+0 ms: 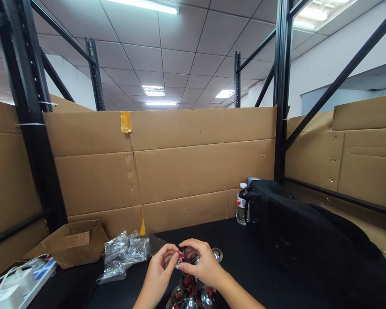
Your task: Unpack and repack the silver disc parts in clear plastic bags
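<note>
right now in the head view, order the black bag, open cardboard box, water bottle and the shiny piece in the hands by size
1. black bag
2. open cardboard box
3. water bottle, though it stands farther back
4. shiny piece, pinched between left hand and right hand

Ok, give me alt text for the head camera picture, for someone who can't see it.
Two hands, left hand and right hand, hold a small shiny metal part with a red bit over a cluster of similar metal parts on a black table. Crumpled plastic bags, an open cardboard box and a black bag lie around, walled by cardboard.
</note>
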Demonstrator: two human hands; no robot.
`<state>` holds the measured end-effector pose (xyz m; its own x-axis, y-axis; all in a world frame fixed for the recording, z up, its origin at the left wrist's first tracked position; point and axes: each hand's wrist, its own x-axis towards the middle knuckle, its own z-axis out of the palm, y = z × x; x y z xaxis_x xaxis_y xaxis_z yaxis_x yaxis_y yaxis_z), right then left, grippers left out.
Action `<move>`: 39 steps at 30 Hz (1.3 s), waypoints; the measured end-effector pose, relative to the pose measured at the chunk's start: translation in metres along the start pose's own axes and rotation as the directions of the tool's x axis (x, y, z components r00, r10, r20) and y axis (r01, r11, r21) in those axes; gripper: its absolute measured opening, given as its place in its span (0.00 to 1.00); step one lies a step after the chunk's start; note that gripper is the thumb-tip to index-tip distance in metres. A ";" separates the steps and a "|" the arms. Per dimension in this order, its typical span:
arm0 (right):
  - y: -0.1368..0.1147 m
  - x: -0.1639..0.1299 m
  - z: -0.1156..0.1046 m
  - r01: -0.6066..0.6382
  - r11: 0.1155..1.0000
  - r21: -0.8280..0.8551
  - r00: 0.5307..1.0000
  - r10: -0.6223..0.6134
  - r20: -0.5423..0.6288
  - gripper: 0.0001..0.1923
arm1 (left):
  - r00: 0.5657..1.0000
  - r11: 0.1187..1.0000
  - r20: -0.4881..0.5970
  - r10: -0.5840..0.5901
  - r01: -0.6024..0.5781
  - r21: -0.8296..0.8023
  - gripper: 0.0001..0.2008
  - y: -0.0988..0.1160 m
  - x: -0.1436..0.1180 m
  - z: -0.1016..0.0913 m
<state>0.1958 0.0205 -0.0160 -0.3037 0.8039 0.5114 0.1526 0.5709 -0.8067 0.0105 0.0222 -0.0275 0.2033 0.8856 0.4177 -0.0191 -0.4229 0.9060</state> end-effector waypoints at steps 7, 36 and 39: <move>-0.002 -0.003 0.003 -0.113 0.968 0.223 0.991 0.093 0.099 0.31 | 0.990 0.995 0.105 -0.093 0.096 -0.022 0.13 0.001 -0.002 -0.011; 0.039 -0.003 -0.126 -0.313 0.645 -0.697 0.898 0.440 0.003 0.22 | 0.944 0.545 0.153 -0.292 0.033 0.838 0.12 -0.013 -0.001 -0.079; 0.049 -0.003 -0.133 -0.300 0.699 -0.649 0.873 0.476 0.110 0.20 | 0.937 0.580 0.175 -0.301 0.034 0.814 0.11 -0.011 -0.003 -0.076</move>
<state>0.3290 0.0682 -0.0176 -0.2955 0.9549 0.0301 0.8082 0.2667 -0.5250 -0.0642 0.0389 -0.0330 0.3679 0.9238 0.1063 0.7924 -0.3713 0.4839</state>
